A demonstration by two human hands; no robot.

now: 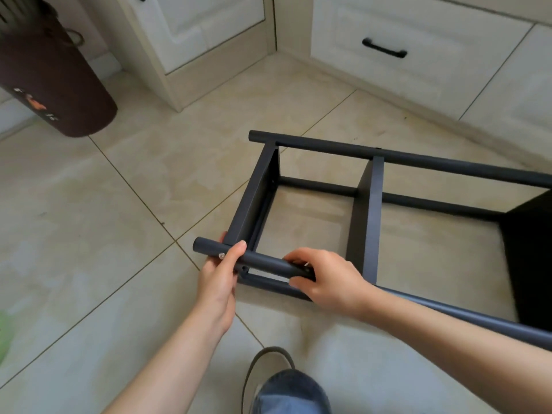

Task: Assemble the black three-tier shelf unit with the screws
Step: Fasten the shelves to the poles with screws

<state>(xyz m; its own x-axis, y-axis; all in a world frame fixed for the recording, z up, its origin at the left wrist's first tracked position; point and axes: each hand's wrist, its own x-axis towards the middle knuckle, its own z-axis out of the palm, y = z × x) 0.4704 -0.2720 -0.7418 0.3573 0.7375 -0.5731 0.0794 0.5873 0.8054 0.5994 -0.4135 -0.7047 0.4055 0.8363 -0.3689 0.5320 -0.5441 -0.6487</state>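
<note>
The black shelf unit [370, 204] lies on its side on the tiled floor [89, 234], in front of you and running off to your right. It is matte black metal: 4 round tube posts joined by flat rectangular shelf panels. 2 panels show edge-on, 1 at the left end and 1 near the middle; a 3rd dark panel sits at the right frame edge, partly cut off.

Your left hand [218, 282] grips the near upper post [263, 259] close to its left end, thumb laid across the top, fingers wrapped behind. A silver screw [221, 256] shows in the post just beside that thumb. Your right hand [325, 279] holds the same post further right, fingers curled over it and thumb beneath. The post's end cap projects past the left panel.

The floor is glossy beige tile with thin dark grout lines. White cabinets [412, 49] with cream trim stand along the far side; 1 drawer carries a black bar handle [384, 48]. A dark brown cylindrical bin [53, 85] stands at the upper left. Your shoe [286, 386] and a blue trouser leg show at the bottom edge. A blurred green object [4, 336] sits at the left edge; you cannot tell what it is.
</note>
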